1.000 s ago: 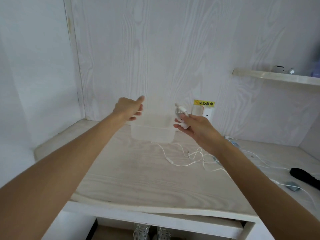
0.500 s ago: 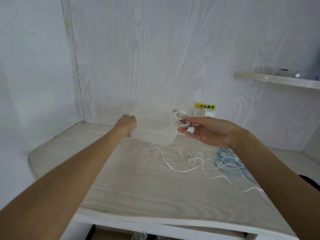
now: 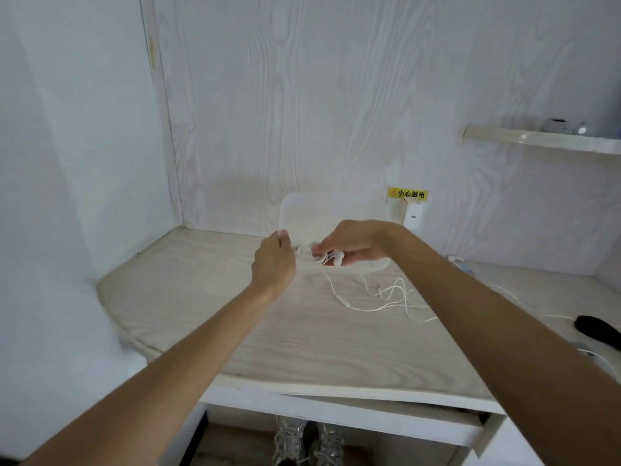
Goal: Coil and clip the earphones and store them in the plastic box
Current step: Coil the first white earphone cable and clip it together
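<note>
A coiled bundle of earphones is held over the near rim of the plastic box, a translucent container standing at the back of the desk against the wood-grain wall. The coiling appears to be done for this set, since the cable is gathered in loops and the two earbuds are seen hanging at the front of the bundle; whether a clip has been fitted cannot be told, because the bundle is small and partly covered by fingers. Placement in the box is judged to be the step in hand, and it is not yet completed, as the bundle is not seen resting inside. A second, loose cable is spread on the desk just in front of the box, uncoiled, so further coiling and clipping is judged to be left if it belongs to the task. The right hand is reached forward over the box with its wrist bent downward, and the bundle is grasped in its curled fingers. The left hand is extended to the left front corner of the box, its back turned to the camera and its fingers curled toward the bundle; whether the cable is pinched by it or merely touched cannot be told.
</note>
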Motion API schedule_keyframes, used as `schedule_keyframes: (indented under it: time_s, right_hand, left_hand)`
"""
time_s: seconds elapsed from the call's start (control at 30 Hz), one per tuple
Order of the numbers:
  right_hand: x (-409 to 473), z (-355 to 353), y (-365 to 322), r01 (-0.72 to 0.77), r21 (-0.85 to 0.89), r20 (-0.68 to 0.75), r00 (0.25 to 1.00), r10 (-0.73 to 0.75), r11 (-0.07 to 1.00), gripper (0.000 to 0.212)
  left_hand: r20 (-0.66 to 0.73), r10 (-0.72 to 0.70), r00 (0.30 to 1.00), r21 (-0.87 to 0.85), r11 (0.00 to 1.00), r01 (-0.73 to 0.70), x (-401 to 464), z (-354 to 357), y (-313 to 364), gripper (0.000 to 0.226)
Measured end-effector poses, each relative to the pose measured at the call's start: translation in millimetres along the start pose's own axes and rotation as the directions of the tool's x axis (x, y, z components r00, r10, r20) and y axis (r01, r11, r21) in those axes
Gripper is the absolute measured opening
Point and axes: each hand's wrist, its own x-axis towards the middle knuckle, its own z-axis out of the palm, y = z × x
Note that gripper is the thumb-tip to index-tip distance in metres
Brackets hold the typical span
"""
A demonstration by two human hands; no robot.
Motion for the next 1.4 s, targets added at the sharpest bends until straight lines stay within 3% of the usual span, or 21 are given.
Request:
schedule_keyframes:
  time_s: [0.23,0.43,0.53,0.73,0.93,1.07,1.3,1.37,1.4]
  right_hand:
    - [-0.1,13.7,-1.4,0.060,-0.123,0.096,0.994,-0.049,0.991,0.033]
    - [5.9,14.6,-2.6,0.167,-0.432,-0.037,0.979,-0.202,0.886,0.027]
    - [11.8,14.9,-0.6,0.141,-0.553,-0.091,0.970,-0.228,0.821,0.024]
    - [13.2,14.9,6.8,0.210,-0.396,-0.158,0.943,-0.292,0.894,0.022]
    - [16.4,17.9,3.2,0.179,-0.525,-0.156,0.941,-0.301,0.832,0.022]
    - [14.7,9.2,-3.2,0.201,-0.460,-0.116,0.952,-0.282,0.865,0.028]
    - [-11.8,-21.5,-21.3,0.295,-0.527,-0.033,0.930,-0.367,0.797,0.033]
    - [-12.3,-24.6,-18.7,0.350,-0.561,-0.050,0.890,-0.453,0.750,0.031]
    - [-5.9,-24.7,-14.8,0.373,-0.593,-0.130,0.830,-0.542,0.714,0.029]
  left_hand:
    - [0.025,-0.040,0.999,0.124,0.992,0.037,1.1,-6.5,-1.3,0.042]
    - [0.037,-0.115,0.993,0.047,0.992,0.113,10.1,-8.7,-2.9,0.042]
    - [0.040,-0.129,0.991,0.032,0.991,0.128,8.9,-10.9,-0.5,0.041]
    - [0.098,-0.147,0.984,0.027,0.989,0.145,7.2,-17.1,6.3,0.038]
    - [0.149,-0.186,0.971,0.022,0.983,0.184,9.4,-17.9,5.8,0.038]
    - [0.170,-0.211,0.963,-0.001,0.977,0.214,17.2,-21.4,7.3,0.041]
    - [0.149,-0.255,0.955,-0.092,0.958,0.270,51.0,-36.5,18.0,0.036]
    - [0.141,-0.281,0.949,-0.105,0.949,0.297,62.2,-41.2,20.4,0.035]
    - [0.138,-0.296,0.945,-0.096,0.946,0.310,67.9,-42.7,20.7,0.034]
